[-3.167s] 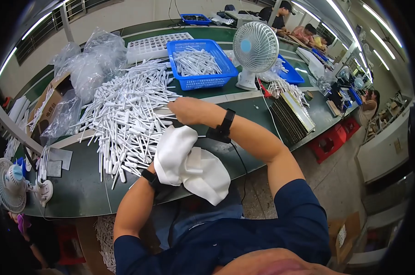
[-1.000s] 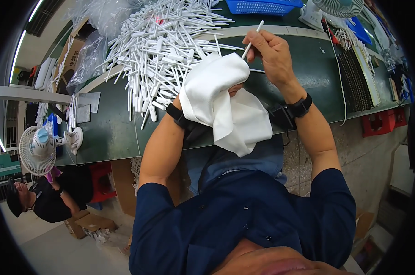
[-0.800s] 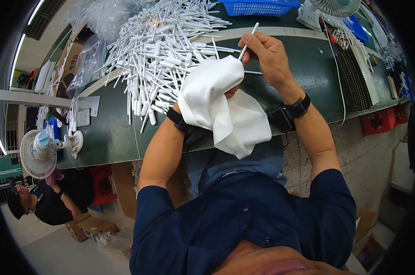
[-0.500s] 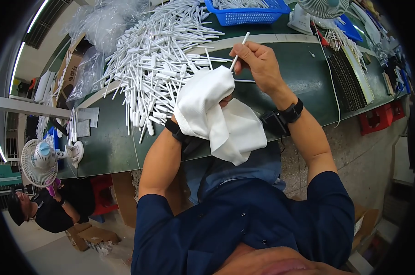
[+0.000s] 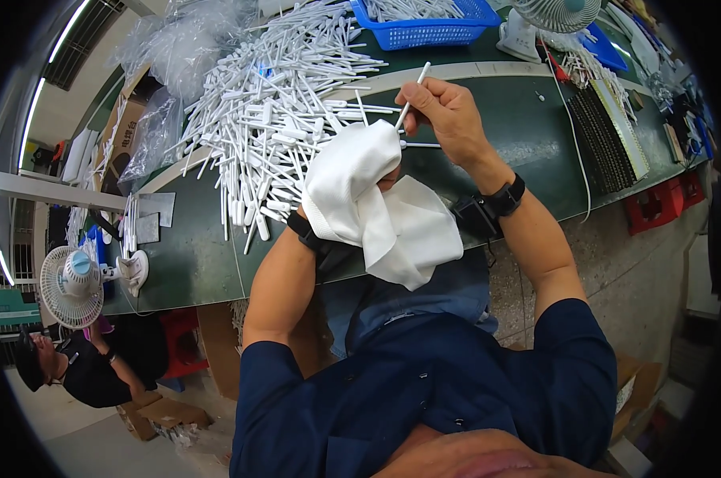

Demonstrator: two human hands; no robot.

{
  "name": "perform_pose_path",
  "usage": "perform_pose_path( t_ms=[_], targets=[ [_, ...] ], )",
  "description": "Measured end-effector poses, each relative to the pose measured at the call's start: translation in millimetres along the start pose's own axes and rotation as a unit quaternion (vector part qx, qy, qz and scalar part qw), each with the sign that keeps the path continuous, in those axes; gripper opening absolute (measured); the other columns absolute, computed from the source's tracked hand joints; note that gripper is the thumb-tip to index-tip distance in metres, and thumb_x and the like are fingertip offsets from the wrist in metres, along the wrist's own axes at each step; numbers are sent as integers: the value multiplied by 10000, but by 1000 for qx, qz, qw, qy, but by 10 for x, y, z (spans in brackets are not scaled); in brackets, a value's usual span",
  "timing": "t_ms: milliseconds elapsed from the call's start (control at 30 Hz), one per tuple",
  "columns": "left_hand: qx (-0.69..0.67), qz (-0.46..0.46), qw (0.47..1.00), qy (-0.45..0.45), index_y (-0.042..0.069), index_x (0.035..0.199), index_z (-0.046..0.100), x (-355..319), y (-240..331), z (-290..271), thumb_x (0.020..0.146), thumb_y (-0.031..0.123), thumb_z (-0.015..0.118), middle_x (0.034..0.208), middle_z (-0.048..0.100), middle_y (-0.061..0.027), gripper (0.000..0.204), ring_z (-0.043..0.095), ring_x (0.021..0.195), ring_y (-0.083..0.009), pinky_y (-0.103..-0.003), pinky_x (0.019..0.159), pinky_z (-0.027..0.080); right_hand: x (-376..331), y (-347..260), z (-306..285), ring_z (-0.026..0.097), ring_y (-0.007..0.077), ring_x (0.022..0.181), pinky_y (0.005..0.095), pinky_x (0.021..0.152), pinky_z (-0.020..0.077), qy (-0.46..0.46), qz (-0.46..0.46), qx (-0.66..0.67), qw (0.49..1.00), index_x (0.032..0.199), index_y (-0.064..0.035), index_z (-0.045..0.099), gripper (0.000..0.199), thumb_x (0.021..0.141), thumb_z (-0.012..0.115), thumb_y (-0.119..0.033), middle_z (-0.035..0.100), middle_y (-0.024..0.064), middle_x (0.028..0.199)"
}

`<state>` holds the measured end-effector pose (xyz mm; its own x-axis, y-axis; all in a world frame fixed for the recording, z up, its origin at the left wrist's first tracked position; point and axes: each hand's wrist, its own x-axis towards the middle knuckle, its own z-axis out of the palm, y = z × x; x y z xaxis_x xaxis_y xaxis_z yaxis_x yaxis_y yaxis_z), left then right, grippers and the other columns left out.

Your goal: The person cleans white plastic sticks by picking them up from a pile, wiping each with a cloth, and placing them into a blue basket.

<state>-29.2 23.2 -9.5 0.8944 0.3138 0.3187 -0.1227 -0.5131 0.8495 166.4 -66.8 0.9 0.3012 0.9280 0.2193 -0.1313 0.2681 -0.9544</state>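
My left hand (image 5: 359, 177) is wrapped in a white cloth (image 5: 392, 215) and grips it above the near edge of the green table (image 5: 185, 263). My right hand (image 5: 446, 111) pinches a thin white plastic stick (image 5: 413, 97) that points up and away, its lower end against the cloth. A big heap of similar white plastic sticks (image 5: 273, 119) lies on the table just left of both hands. A black band sits on each wrist.
A blue basket (image 5: 424, 20) of white parts and a small white fan (image 5: 547, 20) stand at the far edge. Clear plastic bags (image 5: 177, 56) are at the far left, black trays (image 5: 607, 135) at the right. Another fan (image 5: 72, 275) and a seated person (image 5: 74, 366) are lower left.
Over three seconds my view dropped toward my lap and the hands moved closer to the heap. In the last second my right hand with the stick shifted slightly; the cloth stays over my left hand.
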Motion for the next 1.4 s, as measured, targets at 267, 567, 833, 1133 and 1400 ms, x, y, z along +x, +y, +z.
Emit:
perform_pose_path(
  t_ms=[267, 567, 833, 1133, 1400],
  targets=[
    [234, 188, 954, 1, 89, 791, 506, 83, 433, -125, 636, 125, 710, 710, 497, -89, 259, 510, 629, -349, -424, 542, 364, 63, -55, -150, 595, 86, 651, 221, 627, 493, 49, 16, 28, 998, 986, -7, 712, 292, 1047, 636, -282, 641, 24, 757],
    [-25, 128, 984, 119, 104, 789, 498, 27, 377, -87, 714, 204, 697, 687, 449, -78, 235, 477, 581, -303, -395, 521, 373, 665, -161, -652, 613, 124, 655, 263, 625, 504, 188, -100, 47, 976, 971, -30, 724, 234, 1001, 681, -258, 648, 25, 736],
    [-557, -153, 797, 175, 136, 769, 427, -39, 179, -228, 985, 393, 633, 691, 403, 5, 394, 395, 615, -118, -290, 529, 334, 613, -199, -365, 646, 146, 674, 292, 626, 515, -66, 66, -409, 908, 880, -36, 743, 326, 949, 718, -353, 683, 55, 734],
    [-485, -149, 842, 180, 155, 749, 383, -12, 195, -119, 1020, 473, 589, 681, 350, 14, 466, 341, 618, -105, -262, 557, 308, 116, 167, 319, 653, 251, 668, 384, 651, 533, -120, 46, -579, 805, 855, -12, 750, 371, 873, 762, -383, 712, 126, 743],
    [-490, -137, 809, 294, 114, 905, 548, 27, 211, -14, 1034, 409, 583, 818, 502, -12, 323, 465, 719, -125, -277, 657, 425, 59, 88, 285, 630, 97, 706, 282, 638, 502, -35, 63, -269, 960, 972, 1, 698, 258, 935, 745, -251, 683, 28, 716]
  ],
)
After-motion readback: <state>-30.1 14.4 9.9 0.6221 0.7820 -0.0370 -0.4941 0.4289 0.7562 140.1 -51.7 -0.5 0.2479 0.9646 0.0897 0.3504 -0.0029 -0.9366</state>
